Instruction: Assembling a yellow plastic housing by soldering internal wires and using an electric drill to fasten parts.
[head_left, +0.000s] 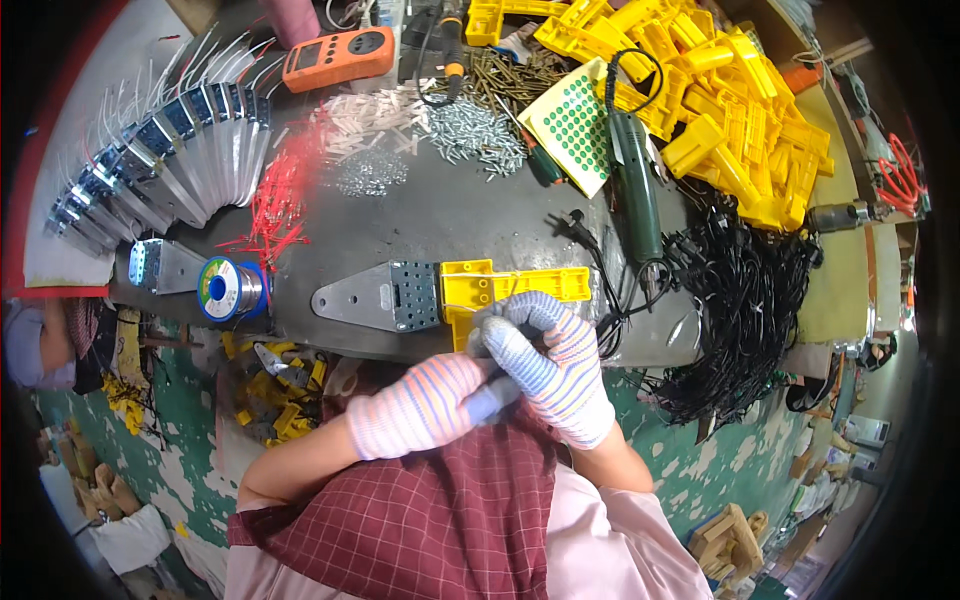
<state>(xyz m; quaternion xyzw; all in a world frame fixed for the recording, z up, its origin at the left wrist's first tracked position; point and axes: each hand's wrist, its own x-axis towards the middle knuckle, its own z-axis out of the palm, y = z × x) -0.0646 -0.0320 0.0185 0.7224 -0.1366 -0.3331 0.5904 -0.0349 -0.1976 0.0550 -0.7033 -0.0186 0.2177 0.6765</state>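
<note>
Both my hands wear striped knit gloves with blue-grey fingertips, and they meet at the bench's front edge. My right hand point(555, 365) is closed in a pinch over the near side of a yellow plastic housing point(560, 283). Just below and left of it, my left hand point(420, 405) is curled shut, its fingertips partly behind the right hand. Whatever small piece lies between the fingers is hidden. A thin pale wire point(505, 277) crosses the housing. A tapered grey metal plate with a dark perforated end point(360, 298) butts against the housing's left side.
A solder spool point(232, 290) stands at the left beside red wires point(283, 195) and a fanned row of metal plates point(190, 160). Screws point(470, 135), an orange meter point(338, 60) and a green electric screwdriver point(635, 185) lie beyond. Yellow housings point(740, 120) and black cords point(745, 310) heap up right.
</note>
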